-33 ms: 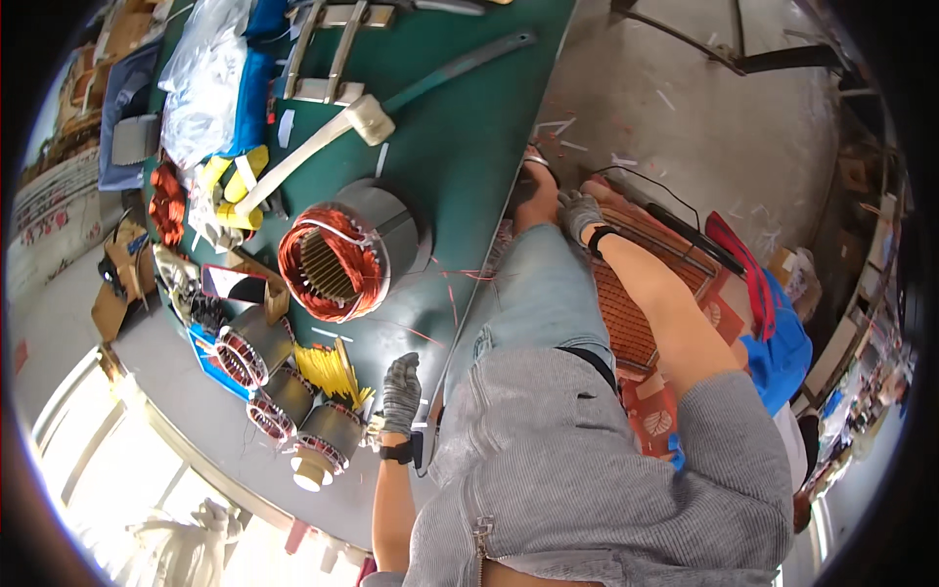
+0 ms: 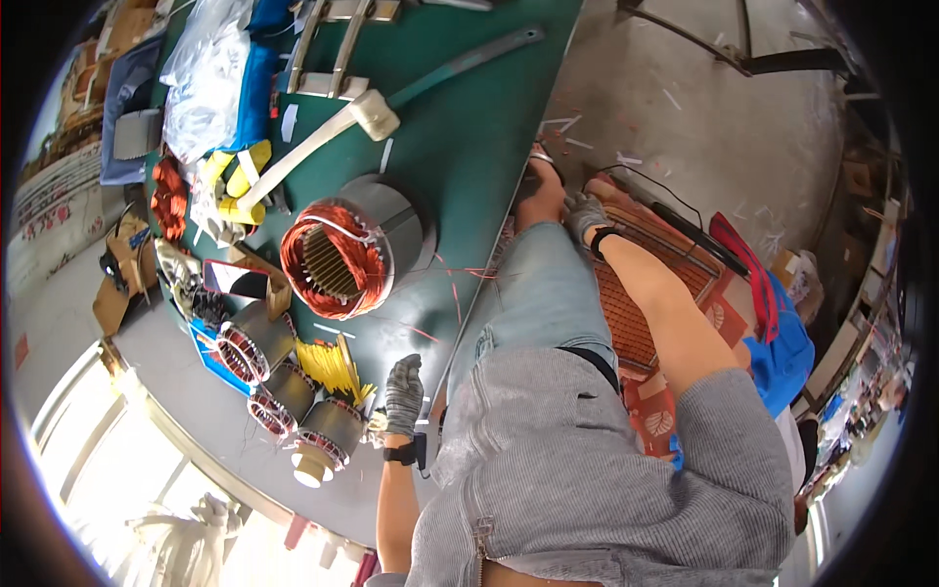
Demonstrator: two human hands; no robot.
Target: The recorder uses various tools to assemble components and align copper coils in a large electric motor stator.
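Observation:
My left hand (image 2: 403, 394), in a grey striped knit glove, is at the table's near edge, fingers mostly stretched and holding nothing that I can see. Close by it are a bundle of yellow strips (image 2: 328, 367) and a small stator (image 2: 331, 430). My right hand (image 2: 587, 217), gloved too, lies beside my leg with bent fingers at the front edge of a reddish-brown slatted seat (image 2: 641, 313); its fingertips are partly hidden. On the green table (image 2: 469, 127) rests a large grey stator (image 2: 354, 247) with red-brown copper windings, loose red wires trailing toward me.
A pale-headed mallet (image 2: 374, 115) lies behind the large stator. Farther left are clear plastic bags (image 2: 207, 93), yellow rolls (image 2: 245, 176) and a copper coil (image 2: 168, 201). Blue and red cloth (image 2: 778, 323) hangs at the seat's right. White scraps (image 2: 631, 159) litter the floor.
The view has shifted slightly, so the table's things sit a little farther right. Both hands keep nearly the same places and poses.

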